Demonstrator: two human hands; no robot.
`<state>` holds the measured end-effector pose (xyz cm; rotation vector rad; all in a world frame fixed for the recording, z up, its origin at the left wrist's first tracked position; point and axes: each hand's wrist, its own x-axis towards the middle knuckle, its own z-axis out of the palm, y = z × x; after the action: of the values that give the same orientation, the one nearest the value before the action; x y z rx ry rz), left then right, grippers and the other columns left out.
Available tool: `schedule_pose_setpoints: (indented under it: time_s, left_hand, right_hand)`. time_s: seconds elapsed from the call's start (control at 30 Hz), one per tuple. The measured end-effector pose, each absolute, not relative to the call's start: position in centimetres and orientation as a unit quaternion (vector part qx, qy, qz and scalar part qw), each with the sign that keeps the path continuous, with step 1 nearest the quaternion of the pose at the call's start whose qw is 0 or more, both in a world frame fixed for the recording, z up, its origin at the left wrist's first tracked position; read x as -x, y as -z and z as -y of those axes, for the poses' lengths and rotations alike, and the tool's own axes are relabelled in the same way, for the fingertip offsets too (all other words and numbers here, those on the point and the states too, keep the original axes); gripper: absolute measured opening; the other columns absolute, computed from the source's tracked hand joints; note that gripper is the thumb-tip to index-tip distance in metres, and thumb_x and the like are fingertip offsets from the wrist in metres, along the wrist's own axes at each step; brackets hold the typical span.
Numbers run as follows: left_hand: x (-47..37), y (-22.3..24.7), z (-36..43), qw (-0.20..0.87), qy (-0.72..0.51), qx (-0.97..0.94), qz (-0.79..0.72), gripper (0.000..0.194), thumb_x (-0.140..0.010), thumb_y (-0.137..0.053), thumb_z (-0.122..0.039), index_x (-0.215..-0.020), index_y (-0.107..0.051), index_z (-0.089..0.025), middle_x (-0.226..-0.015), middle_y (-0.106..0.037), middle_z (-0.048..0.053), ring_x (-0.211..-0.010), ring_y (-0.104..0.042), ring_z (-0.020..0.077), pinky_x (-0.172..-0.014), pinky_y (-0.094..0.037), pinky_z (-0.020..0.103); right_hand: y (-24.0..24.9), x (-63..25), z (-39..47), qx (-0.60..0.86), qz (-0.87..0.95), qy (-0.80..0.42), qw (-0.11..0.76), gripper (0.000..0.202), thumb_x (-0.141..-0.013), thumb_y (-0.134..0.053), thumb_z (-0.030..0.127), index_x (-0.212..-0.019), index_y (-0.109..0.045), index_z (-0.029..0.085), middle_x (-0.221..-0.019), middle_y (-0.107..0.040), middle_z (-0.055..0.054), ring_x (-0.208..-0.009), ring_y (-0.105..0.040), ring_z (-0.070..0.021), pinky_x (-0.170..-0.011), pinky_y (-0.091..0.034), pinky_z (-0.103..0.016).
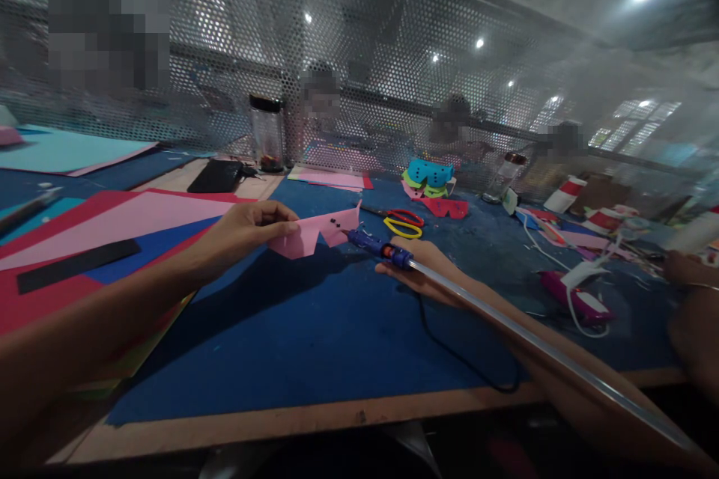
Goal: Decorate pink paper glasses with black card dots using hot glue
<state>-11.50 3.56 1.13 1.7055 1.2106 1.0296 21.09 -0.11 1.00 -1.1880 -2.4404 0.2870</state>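
My left hand (261,226) pinches the left end of a pink paper cutout (303,238), which has a notch in its lower edge and small black pieces on its right part. My right hand (419,269) is wrapped round a blue glue gun (379,247). The gun's nozzle is at the cutout's right part; whether it touches the paper I cannot tell. A long clear glue stick (539,340) runs from the back of the gun along my right forearm. Scissors (403,223) with red and yellow handles lie just behind the gun.
Coloured sheets (168,213) cover the left side, with a black strip (79,266) on them. Behind are a phone (216,176), a jar (267,133) and stacked paper masks (430,174). At right lie a magenta glue gun (576,298) and another person's arm (693,314).
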Motion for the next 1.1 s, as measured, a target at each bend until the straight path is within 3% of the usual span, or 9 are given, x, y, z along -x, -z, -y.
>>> schedule_pose_setpoints:
  time_s: [1.1]
  left_hand:
    - [11.49, -1.06, -3.77, 0.381, -0.411, -0.675, -0.480, 0.027, -0.075, -0.076, -0.042, -0.088, -0.071, -0.019, -0.076, -0.070, 0.001, -0.067, -0.060, 0.0133, -0.061, -0.045, 0.024]
  right_hand:
    - [-0.39, -21.28, -0.46, 0.443, 0.874, -0.073, 0.187, 0.032, -0.091, -0.059, 0.050, -0.082, -0.049, 0.022, -0.068, -0.055, 0.002, -0.061, -0.049, -0.0127, -0.057, -0.027, -0.023]
